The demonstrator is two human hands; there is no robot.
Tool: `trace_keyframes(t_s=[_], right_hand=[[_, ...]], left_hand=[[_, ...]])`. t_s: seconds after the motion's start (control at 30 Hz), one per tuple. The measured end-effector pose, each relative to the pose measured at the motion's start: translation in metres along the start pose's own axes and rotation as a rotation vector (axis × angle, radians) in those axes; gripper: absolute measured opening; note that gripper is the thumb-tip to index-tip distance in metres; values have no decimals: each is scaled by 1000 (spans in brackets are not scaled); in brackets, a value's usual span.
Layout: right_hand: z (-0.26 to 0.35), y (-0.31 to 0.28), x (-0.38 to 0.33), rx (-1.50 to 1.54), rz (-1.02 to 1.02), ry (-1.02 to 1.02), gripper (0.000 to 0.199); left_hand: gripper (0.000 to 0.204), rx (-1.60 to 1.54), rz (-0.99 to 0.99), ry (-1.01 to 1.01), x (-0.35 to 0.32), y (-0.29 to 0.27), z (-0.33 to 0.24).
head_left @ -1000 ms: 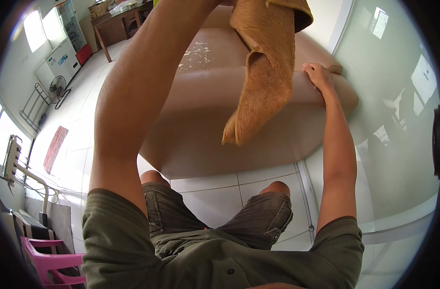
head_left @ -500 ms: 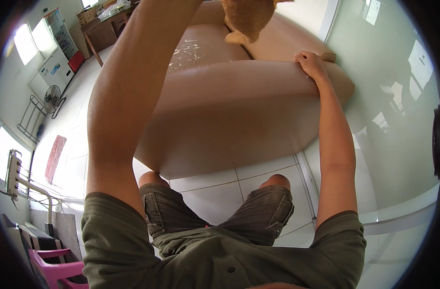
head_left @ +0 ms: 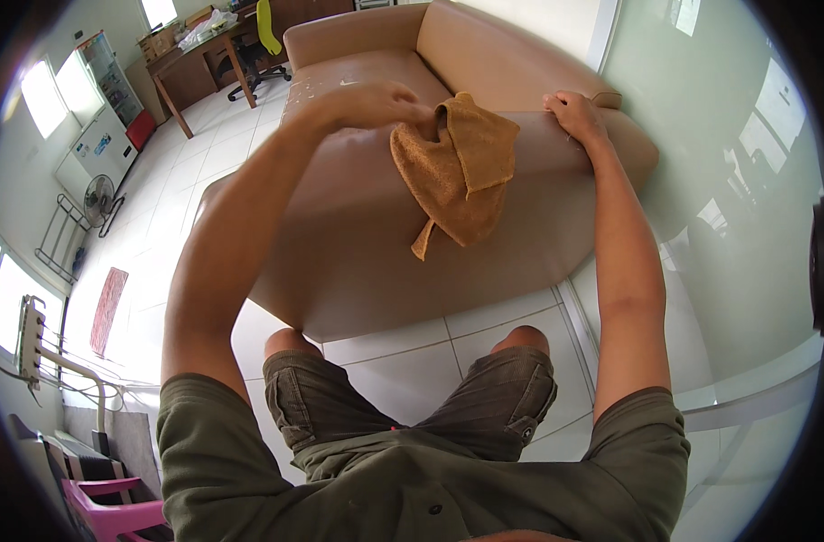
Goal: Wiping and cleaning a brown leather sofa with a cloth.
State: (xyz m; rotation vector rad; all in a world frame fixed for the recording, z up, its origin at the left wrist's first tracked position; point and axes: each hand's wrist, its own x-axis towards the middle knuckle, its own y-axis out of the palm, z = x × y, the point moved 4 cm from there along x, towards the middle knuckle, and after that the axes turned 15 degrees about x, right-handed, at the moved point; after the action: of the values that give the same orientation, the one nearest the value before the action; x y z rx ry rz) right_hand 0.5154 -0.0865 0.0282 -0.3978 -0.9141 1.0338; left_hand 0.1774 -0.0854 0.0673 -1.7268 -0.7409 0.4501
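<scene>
Cloth (head_left: 457, 172) in left-hand (head_left: 376, 104) grip

- Cloth (head_left: 459, 167): orange-brown terry, crumpled and folded over itself, gripped at its upper edge, hanging down against the sofa's arm with a narrow corner dangling lowest.
- Sofa (head_left: 376, 244): tan, smooth and leather-like, its rounded arm under the cloth.

The person wears an olive-green short-sleeved shirt (head_left: 412, 479) with small dark buttons down its front, towards six o'clock. Above it, dark grey-brown corduroy shorts (head_left: 412, 402) end above bare knees, with a buttoned pocket at the right leg; both forearms are bare.
</scene>
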Motion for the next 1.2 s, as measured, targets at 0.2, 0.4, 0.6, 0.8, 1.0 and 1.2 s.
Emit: trace_keyframes(t_s=[0.2, 0.4, 0.6, 0.8, 1.0, 1.2], right_hand=[[2, -5, -2, -13, 1, -31, 40], [-1, 5, 0, -45, -26, -95, 38], [-2, -29, -22, 60, -255, -210, 26], [152, 11, -133, 355, -292, -802, 33], [222, 95, -168, -153, 114, -792, 79], [140, 35, -97, -81, 95, -394, 48]], left_hand=[[60, 545, -109, -270, -38, -28, 102], [49, 560, -253, -662, -63, -17, 203], [43, 327, 101, -465, -37, 18, 191], [34, -23, 296, -610, -56, 32, 238], [46, -37, 357, -623, -51, 30, 215], [52, 32, 283, -623, -68, 22, 232]])
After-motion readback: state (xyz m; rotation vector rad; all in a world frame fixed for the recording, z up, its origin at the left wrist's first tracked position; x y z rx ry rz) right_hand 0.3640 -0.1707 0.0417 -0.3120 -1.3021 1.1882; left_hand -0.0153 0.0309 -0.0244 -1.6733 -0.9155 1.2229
